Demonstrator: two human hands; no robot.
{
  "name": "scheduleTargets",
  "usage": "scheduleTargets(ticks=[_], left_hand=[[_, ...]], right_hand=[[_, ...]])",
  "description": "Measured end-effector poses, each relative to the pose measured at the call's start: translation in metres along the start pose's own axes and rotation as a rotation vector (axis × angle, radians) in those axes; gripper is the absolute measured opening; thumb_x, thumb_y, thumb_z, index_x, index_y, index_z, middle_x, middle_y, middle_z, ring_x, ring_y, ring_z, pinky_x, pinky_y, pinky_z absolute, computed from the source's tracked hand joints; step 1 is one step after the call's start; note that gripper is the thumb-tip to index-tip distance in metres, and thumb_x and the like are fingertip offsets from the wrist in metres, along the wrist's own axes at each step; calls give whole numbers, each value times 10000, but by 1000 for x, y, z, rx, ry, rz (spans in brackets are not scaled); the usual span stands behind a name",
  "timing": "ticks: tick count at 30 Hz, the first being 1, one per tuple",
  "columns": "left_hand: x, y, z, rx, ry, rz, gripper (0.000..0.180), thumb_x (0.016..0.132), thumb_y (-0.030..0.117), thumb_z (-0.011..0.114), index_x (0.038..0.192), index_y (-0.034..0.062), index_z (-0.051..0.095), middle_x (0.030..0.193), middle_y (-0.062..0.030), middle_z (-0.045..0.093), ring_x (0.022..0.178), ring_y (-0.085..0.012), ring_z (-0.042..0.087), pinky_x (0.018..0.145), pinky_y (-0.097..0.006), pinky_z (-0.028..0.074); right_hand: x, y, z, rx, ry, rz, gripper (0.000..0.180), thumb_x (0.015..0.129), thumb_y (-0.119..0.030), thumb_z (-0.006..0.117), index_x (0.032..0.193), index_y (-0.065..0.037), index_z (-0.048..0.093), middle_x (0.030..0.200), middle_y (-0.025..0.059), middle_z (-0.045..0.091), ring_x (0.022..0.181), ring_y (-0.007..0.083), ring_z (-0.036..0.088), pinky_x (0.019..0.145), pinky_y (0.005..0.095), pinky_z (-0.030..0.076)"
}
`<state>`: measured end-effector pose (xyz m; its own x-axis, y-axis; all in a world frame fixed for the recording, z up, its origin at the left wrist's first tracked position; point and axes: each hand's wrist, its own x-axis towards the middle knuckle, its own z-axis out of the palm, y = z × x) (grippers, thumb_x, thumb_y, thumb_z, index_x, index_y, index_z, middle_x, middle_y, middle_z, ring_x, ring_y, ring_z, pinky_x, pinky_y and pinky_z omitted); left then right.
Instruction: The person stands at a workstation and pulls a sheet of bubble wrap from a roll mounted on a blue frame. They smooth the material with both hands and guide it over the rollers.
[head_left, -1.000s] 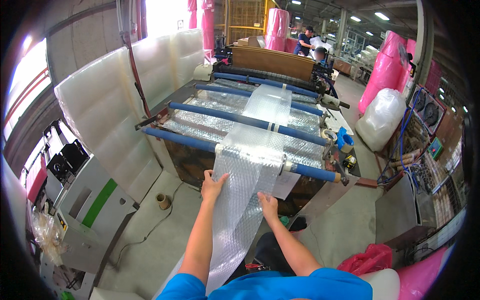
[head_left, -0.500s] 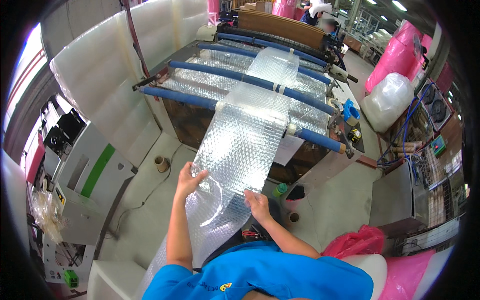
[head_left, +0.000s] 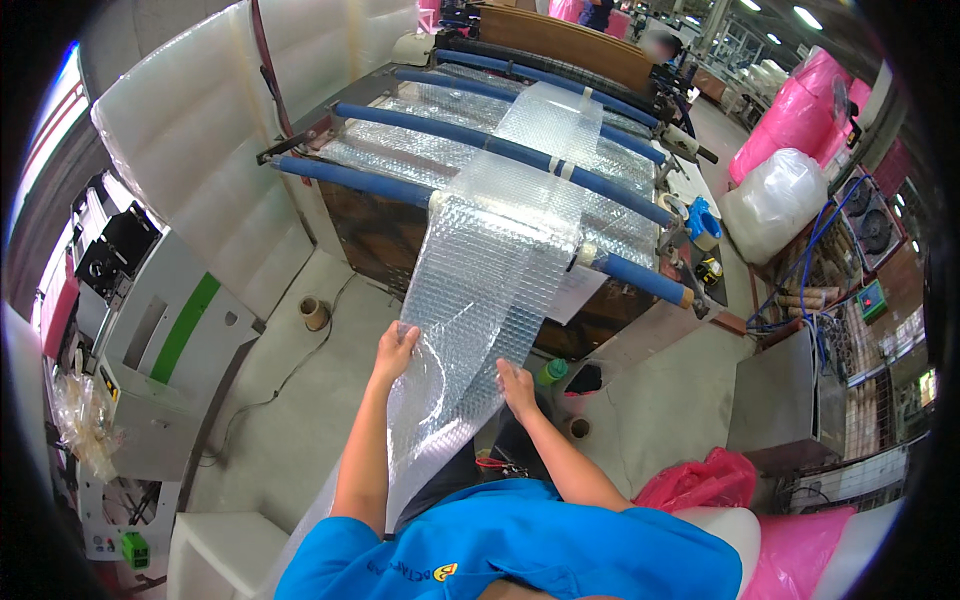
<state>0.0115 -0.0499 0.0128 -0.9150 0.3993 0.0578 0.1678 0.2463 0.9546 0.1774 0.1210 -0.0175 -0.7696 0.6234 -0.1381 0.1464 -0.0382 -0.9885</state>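
Observation:
A long strip of clear bubble wrap (head_left: 490, 270) runs over the blue rollers (head_left: 365, 185) of a machine and hangs down toward me. My left hand (head_left: 397, 348) is closed on the strip's left edge, with the thumb over the film. On the opposite edge, my right hand (head_left: 516, 386) pinches the film a little lower down. Between my hands the bubble wrap sags and shines. Its lower part trails past my left forearm toward the floor at the lower left.
Cardboard tubes (head_left: 314, 313) stand on the floor. Blue tape (head_left: 704, 225) and a tape measure (head_left: 709, 270) lie on the machine's right side. A green bottle (head_left: 551, 372) stands below. Red plastic film (head_left: 700, 481) is at the lower right, and a grey-green machine (head_left: 175, 340) at left.
The strip between my hands looks slacker and less stretched, with its bright glare reduced. Both hands keep hold of its edges and sit slightly farther from me.

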Motion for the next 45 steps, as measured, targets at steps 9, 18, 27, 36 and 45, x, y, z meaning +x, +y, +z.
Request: scheduleTargets(ticks=[9, 18, 27, 36, 45], left_hand=[[17, -19, 26, -80, 27, 3, 213, 807, 230, 529, 836, 23, 492, 641, -40, 535, 573, -110, 494, 536, -255, 401], [11, -17, 19, 66, 88, 88, 259, 793, 277, 540, 836, 27, 490, 640, -68, 528, 567, -143, 492, 553, -285, 398], [7, -20, 16, 119, 123, 61, 327, 777, 339, 550, 797, 18, 490, 640, -118, 530, 594, -208, 504, 568, -332, 394], [7, -30, 20, 215, 45, -110, 391, 776, 393, 521, 884, 19, 482, 792, -204, 571, 781, -366, 542, 651, -395, 409], [43, 2, 38, 269, 151, 86, 482, 782, 446, 473, 973, 6, 438, 866, -258, 546, 839, -411, 510, 692, -438, 397]], right_hand=[[24, 19, -6, -66, 16, 136, 466, 751, -454, 553, 878, -7, 589, 632, 5, 513, 558, 78, 474, 518, 225, 389], [7, 12, -1, 19, -6, 42, 474, 761, -479, 526, 719, -8, 567, 565, 11, 492, 520, 80, 460, 503, 216, 377], [2, 9, -1, -44, -11, -32, 484, 768, -480, 516, 645, -12, 537, 549, 11, 478, 524, 88, 453, 506, 224, 364], [4, 16, -1, -66, -4, -7, 468, 773, -471, 510, 605, -34, 523, 551, 10, 485, 517, 89, 454, 493, 229, 353], [35, -21, -9, -57, 98, -71, 429, 788, -401, 522, 567, -33, 509, 533, 1, 469, 505, 79, 430, 476, 229, 335]])
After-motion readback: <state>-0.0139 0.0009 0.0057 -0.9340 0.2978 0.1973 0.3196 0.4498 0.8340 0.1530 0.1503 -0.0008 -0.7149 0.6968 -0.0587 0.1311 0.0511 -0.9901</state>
